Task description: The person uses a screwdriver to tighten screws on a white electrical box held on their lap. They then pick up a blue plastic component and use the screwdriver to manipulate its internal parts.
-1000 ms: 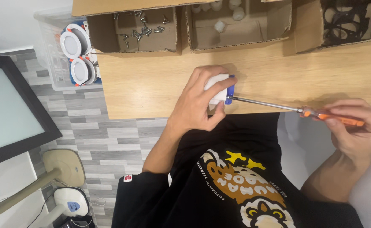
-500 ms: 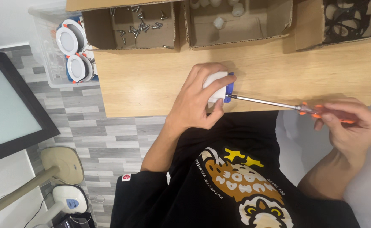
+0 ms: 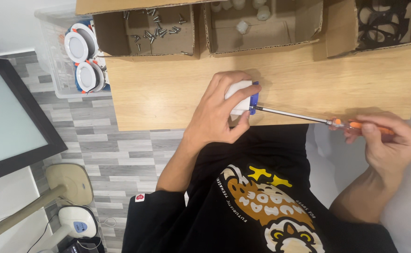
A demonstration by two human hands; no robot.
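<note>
My left hand (image 3: pixel 217 115) clamps the white-and-blue fitting (image 3: pixel 242 97) at the desk's (image 3: pixel 168 89) near edge. My right hand (image 3: pixel 385 140) grips the orange-handled screwdriver (image 3: pixel 308 118), shaft lying along that edge, tip meeting the fitting's blue side.

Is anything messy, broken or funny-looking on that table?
Nothing looks broken or spilled. The screws lie loose but inside their cardboard box. The left hand grips a white and blue part at the wooden table edge, and the right hand holds an orange-handled screwdriver against it.
</note>
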